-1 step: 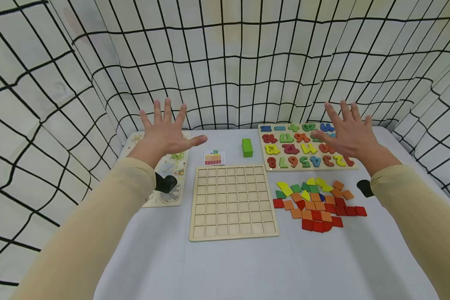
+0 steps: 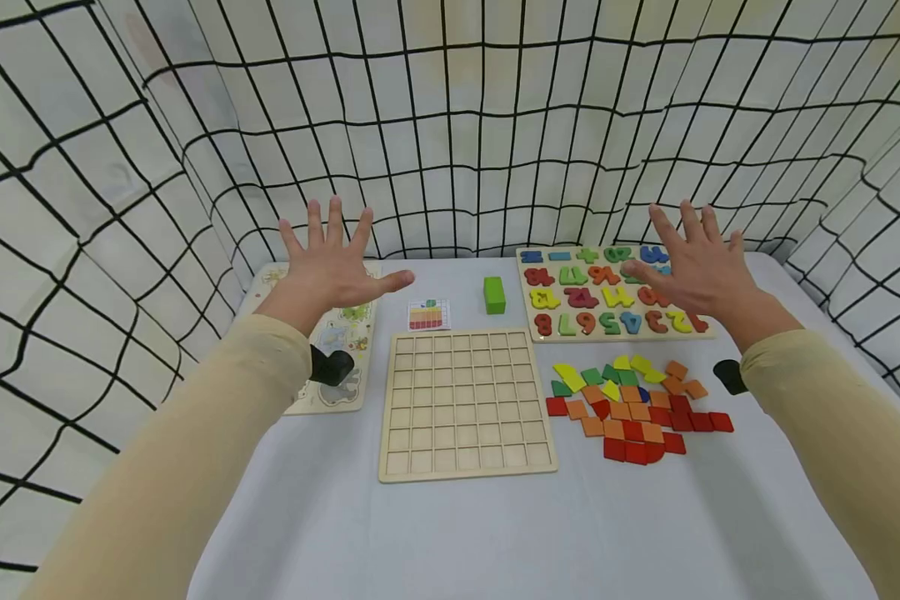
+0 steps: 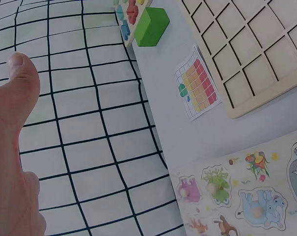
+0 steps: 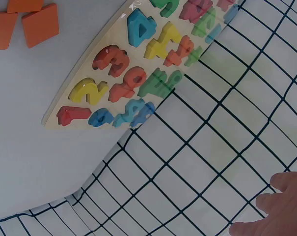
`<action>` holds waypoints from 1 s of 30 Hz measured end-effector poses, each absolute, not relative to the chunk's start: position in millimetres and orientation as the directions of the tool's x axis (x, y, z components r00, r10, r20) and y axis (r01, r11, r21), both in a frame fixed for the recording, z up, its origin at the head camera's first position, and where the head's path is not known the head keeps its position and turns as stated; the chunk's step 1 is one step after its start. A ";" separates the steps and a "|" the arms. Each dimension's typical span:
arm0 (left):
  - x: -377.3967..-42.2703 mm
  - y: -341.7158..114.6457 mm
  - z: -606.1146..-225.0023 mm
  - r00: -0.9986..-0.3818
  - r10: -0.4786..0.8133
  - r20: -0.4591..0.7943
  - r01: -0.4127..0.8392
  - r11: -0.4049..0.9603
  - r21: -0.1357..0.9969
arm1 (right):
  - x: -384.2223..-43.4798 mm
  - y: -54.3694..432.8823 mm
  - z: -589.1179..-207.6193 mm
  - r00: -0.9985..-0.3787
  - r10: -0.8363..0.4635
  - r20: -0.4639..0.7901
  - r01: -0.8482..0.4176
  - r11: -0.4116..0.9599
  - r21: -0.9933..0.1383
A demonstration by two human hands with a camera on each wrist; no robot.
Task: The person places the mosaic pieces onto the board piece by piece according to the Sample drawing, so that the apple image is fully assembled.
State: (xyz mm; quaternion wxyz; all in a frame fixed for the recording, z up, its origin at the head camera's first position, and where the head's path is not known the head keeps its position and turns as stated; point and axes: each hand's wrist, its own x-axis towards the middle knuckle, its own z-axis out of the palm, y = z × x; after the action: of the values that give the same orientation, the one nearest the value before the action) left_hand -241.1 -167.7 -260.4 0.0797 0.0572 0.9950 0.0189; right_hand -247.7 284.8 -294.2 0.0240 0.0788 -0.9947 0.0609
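Observation:
Both hands are held out above the far part of the table, fingers spread and nothing in them. The left hand (image 2: 326,271) hovers over an animal peg puzzle (image 2: 345,367), hiding part of it. Over the right end of a number puzzle board (image 2: 600,333) is the right hand (image 2: 693,267), covering some of its numerals. Between the arms lies a wooden grid board (image 2: 468,478) with bare square cells. A pile of flat coloured tiles (image 2: 633,412), red, orange, yellow, green and a little blue, lies to its right. Behind the board are a pattern card (image 2: 429,315) and a green block (image 2: 494,296).
A black grid net (image 2: 480,125) over white cloth encloses the table's back and sides. White cloth covers the table (image 2: 450,542). Dark wrist-camera mounts (image 2: 333,368) stick out from under the sleeves.

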 end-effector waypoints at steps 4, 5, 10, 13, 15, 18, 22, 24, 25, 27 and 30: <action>-241.4 -166.9 -262.3 -0.979 0.122 -0.166 0.117 0.992 0.039 | -246.3 285.6 -298.0 -0.988 -0.148 0.048 -0.152 0.982 -0.109; -241.3 -166.6 -263.0 -0.978 0.124 -0.169 0.120 0.992 0.033 | -245.7 285.9 -299.3 -0.989 -0.145 0.041 -0.149 0.983 -0.110; -235.7 -169.7 -278.0 -0.965 0.193 -0.177 0.181 0.980 0.083 | -238.2 284.8 -309.0 -0.987 -0.155 -0.052 -0.146 0.978 -0.146; -220.8 -173.3 -301.3 -0.938 0.282 -0.201 0.243 0.950 0.196 | -226.9 284.6 -323.8 -0.972 -0.203 -0.120 -0.175 0.962 -0.211; -204.9 -175.1 -320.3 -0.911 0.340 -0.233 0.283 0.927 0.247 | -216.1 285.9 -338.2 -0.957 -0.234 -0.171 -0.186 0.948 -0.258; -180.4 -176.8 -348.3 -0.867 0.405 -0.290 0.322 0.900 0.294 | -199.9 289.8 -363.0 -0.934 -0.279 -0.225 -0.203 0.929 -0.308; -157.8 -179.3 -374.9 -0.833 0.456 -0.312 0.345 0.871 0.351 | -184.4 292.6 -386.0 -0.921 -0.285 -0.266 -0.189 0.923 -0.335; -151.6 -179.7 -383.4 -0.829 0.467 -0.308 0.343 0.859 0.380 | -180.1 292.9 -391.6 -0.925 -0.266 -0.272 -0.167 0.926 -0.340; -149.4 -179.6 -386.7 -0.827 0.473 -0.304 0.347 0.855 0.386 | -178.8 292.6 -393.3 -0.926 -0.257 -0.276 -0.156 0.927 -0.340; -146.4 -178.9 -391.2 -0.824 0.480 -0.302 0.351 0.850 0.392 | -177.8 291.8 -395.5 -0.929 -0.244 -0.278 -0.143 0.930 -0.338; -144.9 -178.5 -394.9 -0.817 0.489 -0.305 0.362 0.848 0.388 | -177.5 290.5 -395.6 -0.931 -0.237 -0.278 -0.141 0.935 -0.326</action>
State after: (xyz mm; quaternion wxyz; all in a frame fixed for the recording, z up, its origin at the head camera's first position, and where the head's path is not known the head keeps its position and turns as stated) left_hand -144.9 -178.5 -394.9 0.2005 0.2262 0.9400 0.1581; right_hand -177.5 290.5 -395.6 -0.1583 0.0973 -0.9707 0.1522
